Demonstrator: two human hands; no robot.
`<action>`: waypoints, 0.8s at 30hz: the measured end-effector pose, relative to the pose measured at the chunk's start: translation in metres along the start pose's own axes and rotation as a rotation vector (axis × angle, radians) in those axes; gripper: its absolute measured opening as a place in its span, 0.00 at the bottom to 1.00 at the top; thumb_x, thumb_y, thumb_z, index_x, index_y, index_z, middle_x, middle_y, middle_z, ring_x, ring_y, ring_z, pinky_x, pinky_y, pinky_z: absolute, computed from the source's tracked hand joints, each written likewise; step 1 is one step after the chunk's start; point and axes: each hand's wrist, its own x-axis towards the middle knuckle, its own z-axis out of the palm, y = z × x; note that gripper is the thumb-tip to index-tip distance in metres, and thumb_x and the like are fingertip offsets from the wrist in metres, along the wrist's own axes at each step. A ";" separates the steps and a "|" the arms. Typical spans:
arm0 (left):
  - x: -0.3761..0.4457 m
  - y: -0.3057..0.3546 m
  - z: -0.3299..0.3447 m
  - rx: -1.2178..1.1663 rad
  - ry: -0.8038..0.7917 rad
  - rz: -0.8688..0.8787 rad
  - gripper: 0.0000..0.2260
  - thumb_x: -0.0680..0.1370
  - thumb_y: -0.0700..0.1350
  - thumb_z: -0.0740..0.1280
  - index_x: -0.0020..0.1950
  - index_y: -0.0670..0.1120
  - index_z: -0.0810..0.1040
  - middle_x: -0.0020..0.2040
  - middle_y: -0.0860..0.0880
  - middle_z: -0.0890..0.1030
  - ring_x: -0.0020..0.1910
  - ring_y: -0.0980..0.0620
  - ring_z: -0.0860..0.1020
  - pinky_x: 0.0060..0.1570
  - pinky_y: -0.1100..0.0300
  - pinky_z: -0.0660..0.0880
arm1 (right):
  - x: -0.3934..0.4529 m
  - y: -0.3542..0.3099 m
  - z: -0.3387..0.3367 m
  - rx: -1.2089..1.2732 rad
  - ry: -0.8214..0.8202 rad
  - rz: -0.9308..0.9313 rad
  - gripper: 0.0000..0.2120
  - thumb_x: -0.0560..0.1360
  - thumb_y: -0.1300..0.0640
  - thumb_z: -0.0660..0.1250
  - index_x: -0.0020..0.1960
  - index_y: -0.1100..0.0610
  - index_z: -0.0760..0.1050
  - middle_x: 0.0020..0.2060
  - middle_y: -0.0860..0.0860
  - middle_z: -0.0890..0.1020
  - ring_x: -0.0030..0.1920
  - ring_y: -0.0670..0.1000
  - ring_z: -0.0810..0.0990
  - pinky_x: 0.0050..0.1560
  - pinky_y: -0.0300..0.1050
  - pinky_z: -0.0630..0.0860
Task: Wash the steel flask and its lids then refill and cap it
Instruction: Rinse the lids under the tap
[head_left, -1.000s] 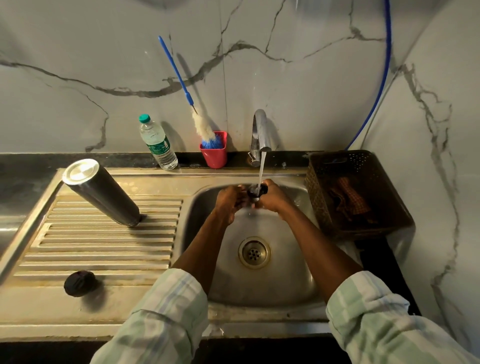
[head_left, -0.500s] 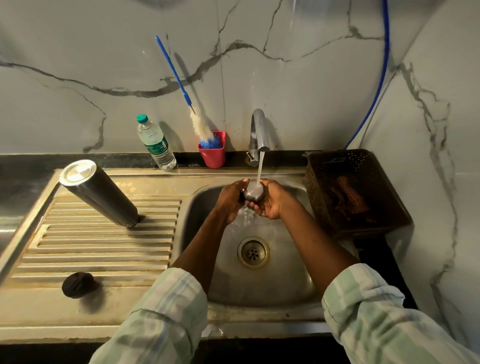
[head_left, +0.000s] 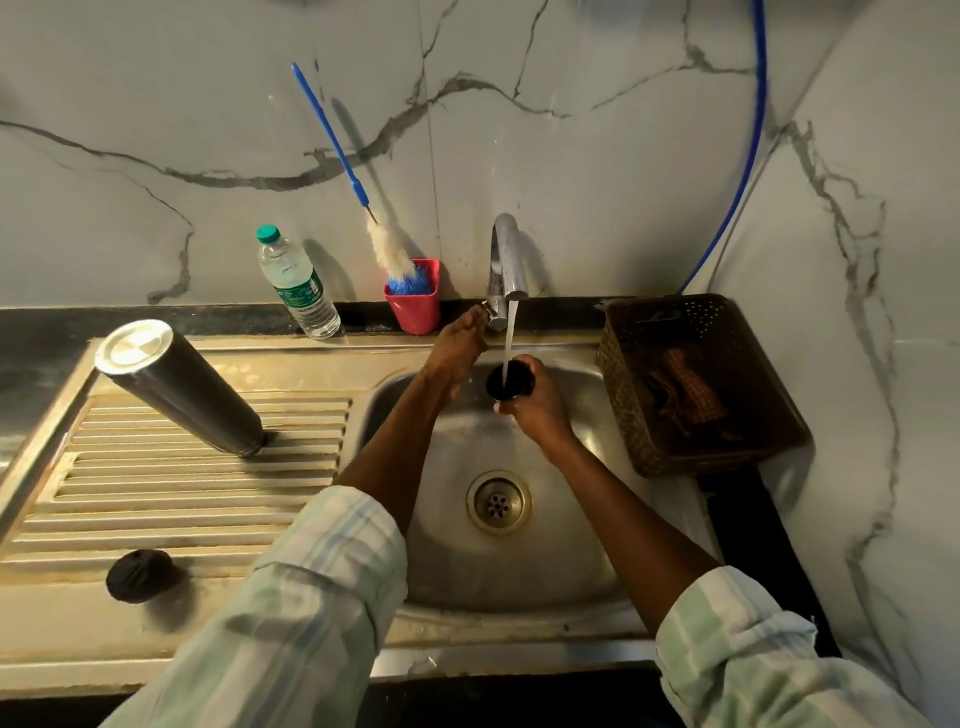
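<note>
The steel flask (head_left: 176, 387) stands upside down on the ribbed drainboard (head_left: 156, 493), mouth down, its shiny base toward me. A dark round lid (head_left: 139, 575) lies on the drainboard's near left. My right hand (head_left: 537, 405) grips a second dark lid (head_left: 510, 378) under the running stream from the tap (head_left: 506, 265), over the sink basin (head_left: 498, 561). My left hand (head_left: 462, 340) reaches up to the tap's lever at its base, fingers touching it.
A plastic water bottle (head_left: 296, 283) and a red cup (head_left: 415, 306) holding a blue bottle brush (head_left: 358, 192) stand at the back ledge. A brown perforated basket (head_left: 696, 384) with cloths sits right of the basin. A blue hose (head_left: 748, 145) runs down the wall.
My left hand let go of the lid and moved up to the tap lever. My right hand alone now holds the lid, open side up under the water.
</note>
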 end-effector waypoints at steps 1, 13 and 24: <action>0.002 0.004 0.003 0.032 -0.029 0.001 0.17 0.86 0.43 0.55 0.74 0.45 0.69 0.58 0.55 0.78 0.58 0.57 0.76 0.62 0.58 0.70 | 0.000 0.001 -0.001 -0.026 0.002 -0.009 0.29 0.67 0.67 0.76 0.64 0.55 0.70 0.52 0.45 0.74 0.53 0.46 0.72 0.52 0.39 0.70; 0.019 0.023 0.013 0.166 0.034 -0.044 0.18 0.84 0.37 0.57 0.74 0.38 0.67 0.73 0.37 0.70 0.72 0.38 0.70 0.62 0.60 0.73 | -0.005 0.011 -0.001 -0.009 0.026 -0.022 0.31 0.64 0.60 0.80 0.65 0.56 0.74 0.60 0.51 0.80 0.58 0.49 0.77 0.53 0.40 0.71; -0.043 -0.055 -0.013 0.642 0.148 -0.063 0.12 0.80 0.36 0.59 0.57 0.41 0.80 0.49 0.48 0.79 0.49 0.49 0.76 0.46 0.57 0.71 | -0.017 0.015 -0.002 -0.429 -0.090 -0.099 0.41 0.70 0.57 0.77 0.77 0.53 0.60 0.69 0.57 0.66 0.68 0.57 0.70 0.68 0.44 0.65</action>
